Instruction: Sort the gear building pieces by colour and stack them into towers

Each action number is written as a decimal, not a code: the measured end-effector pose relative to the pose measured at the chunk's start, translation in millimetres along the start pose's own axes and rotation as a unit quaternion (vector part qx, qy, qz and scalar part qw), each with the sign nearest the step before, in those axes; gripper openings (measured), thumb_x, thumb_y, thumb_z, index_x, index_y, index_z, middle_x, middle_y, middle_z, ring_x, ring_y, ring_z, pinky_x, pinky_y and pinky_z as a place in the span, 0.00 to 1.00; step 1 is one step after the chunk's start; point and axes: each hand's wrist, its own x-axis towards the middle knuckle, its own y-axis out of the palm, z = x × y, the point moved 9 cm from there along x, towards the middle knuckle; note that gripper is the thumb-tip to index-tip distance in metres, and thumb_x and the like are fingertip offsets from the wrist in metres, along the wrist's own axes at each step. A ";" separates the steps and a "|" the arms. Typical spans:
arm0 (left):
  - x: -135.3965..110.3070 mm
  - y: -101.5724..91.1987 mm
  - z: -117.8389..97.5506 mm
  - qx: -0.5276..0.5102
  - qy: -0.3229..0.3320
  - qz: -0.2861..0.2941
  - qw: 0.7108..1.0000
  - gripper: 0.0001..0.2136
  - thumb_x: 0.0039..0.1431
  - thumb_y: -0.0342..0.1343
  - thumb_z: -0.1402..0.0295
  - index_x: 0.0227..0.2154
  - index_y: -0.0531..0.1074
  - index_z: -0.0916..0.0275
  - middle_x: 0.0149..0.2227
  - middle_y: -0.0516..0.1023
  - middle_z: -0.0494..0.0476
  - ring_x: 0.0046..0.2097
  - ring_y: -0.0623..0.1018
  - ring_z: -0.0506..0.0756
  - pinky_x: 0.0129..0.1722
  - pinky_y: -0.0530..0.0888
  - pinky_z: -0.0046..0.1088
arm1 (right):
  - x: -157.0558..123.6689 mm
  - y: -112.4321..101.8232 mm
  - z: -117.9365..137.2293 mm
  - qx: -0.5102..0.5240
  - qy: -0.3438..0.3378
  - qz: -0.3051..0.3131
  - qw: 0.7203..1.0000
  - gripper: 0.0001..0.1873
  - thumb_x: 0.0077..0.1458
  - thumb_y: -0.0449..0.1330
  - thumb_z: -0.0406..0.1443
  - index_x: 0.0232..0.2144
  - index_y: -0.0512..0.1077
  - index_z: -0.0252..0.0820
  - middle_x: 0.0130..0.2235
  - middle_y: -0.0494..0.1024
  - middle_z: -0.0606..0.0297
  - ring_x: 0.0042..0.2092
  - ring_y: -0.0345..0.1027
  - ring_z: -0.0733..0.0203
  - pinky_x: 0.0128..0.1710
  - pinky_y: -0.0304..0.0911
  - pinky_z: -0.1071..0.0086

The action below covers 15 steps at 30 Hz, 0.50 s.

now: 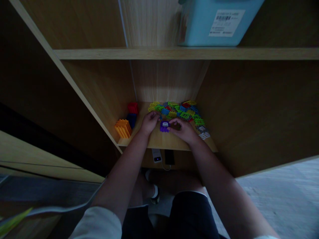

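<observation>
Both my hands reach into a low wooden shelf compartment [161, 141]. My left hand [149, 122] is curled, with its fingertips at a small purple building block [164, 126] on the shelf board. My right hand [184, 130] is closed in a pinch on the same purple block from the right. Just behind them lies a pile of colourful interlocking blocks [179, 111] in green, yellow, blue and red.
An orange block [123, 128], a blue block [131, 119] and a red block [133, 107] stand at the left wall. Grey blocks [203, 132] lie at the right. A light blue labelled bin [214, 21] sits on the upper shelf. A small lit device [157, 155] lies on the floor.
</observation>
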 end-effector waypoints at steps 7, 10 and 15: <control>-1.4 1.0 -3.3 0.022 -0.003 0.012 1.000 0.10 0.67 0.58 0.66 0.28 0.74 0.59 0.29 0.78 0.51 0.34 0.76 0.54 0.41 0.72 0.30 | 0.4 3.0 -3.3 0.008 -0.002 0.013 1.000 0.13 0.61 0.72 0.45 0.46 0.80 0.52 0.48 0.87 0.64 0.49 0.81 0.50 0.54 0.73 0.55; -2.2 1.7 -4.2 0.028 -0.008 0.017 0.999 0.10 0.68 0.57 0.66 0.29 0.74 0.59 0.30 0.78 0.51 0.35 0.76 0.54 0.42 0.72 0.30 | 0.2 3.8 -4.3 0.008 -0.005 0.018 1.000 0.14 0.61 0.72 0.45 0.47 0.80 0.51 0.48 0.87 0.63 0.50 0.80 0.50 0.55 0.72 0.54; -2.7 2.0 -4.6 0.024 -0.009 0.020 0.999 0.09 0.68 0.57 0.66 0.30 0.75 0.59 0.30 0.79 0.51 0.35 0.77 0.54 0.43 0.73 0.31 | -0.5 5.2 -4.1 0.005 0.001 0.029 1.000 0.14 0.63 0.71 0.45 0.49 0.79 0.51 0.48 0.86 0.63 0.49 0.79 0.50 0.53 0.73 0.55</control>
